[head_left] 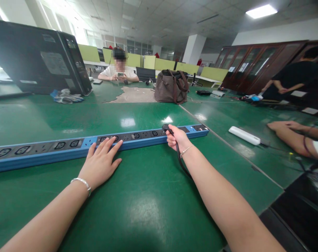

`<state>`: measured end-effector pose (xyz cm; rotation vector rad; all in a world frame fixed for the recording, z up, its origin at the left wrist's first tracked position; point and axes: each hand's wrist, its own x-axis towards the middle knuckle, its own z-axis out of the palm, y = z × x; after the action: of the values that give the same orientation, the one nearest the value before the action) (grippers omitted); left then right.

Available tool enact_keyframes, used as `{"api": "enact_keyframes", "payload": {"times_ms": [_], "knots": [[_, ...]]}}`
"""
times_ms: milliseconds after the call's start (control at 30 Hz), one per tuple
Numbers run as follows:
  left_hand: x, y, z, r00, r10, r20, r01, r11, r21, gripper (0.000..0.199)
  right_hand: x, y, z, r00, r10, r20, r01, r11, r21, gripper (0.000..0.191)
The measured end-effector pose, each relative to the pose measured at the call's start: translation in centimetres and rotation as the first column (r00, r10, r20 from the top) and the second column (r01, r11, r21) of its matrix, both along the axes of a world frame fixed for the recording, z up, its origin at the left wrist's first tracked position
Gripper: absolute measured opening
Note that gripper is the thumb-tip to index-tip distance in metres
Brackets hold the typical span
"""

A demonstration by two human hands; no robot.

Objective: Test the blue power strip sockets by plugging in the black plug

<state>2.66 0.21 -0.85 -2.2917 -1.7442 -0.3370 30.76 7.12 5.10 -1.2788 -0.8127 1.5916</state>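
A long blue power strip with black sockets lies across the green table, running from the left edge to right of centre. My left hand rests on it with the fingers spread, the fingertips over its sockets. Toward the strip's right end, my right hand is closed around a black power plug. The plug is at a socket on the top face; how deep it sits is hidden. Its black cord hangs from under my hand and runs behind my right forearm.
A black computer case stands back left with gloves beside it. A brown bag sits at the back. On the right lie a white power strip and another person's arms. Someone holding a phone sits opposite.
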Motion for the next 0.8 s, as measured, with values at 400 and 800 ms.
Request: {"api": "enact_keyframes", "payload": {"times_ms": [400,800], "knots": [[0.1,-0.1,0.0,1.000,0.004,0.019,-0.004,1.000,-0.002,0.056,-0.6,0.6,-0.2,0.991,0.022,0.135,-0.009,0.996,-0.093,0.041],[0.1,-0.1,0.1,1.000,0.000,0.017,0.000,1.000,-0.007,0.056,-0.9,0.5,-0.5,0.981,0.040,0.190,-0.018,0.993,-0.115,0.042]]}}
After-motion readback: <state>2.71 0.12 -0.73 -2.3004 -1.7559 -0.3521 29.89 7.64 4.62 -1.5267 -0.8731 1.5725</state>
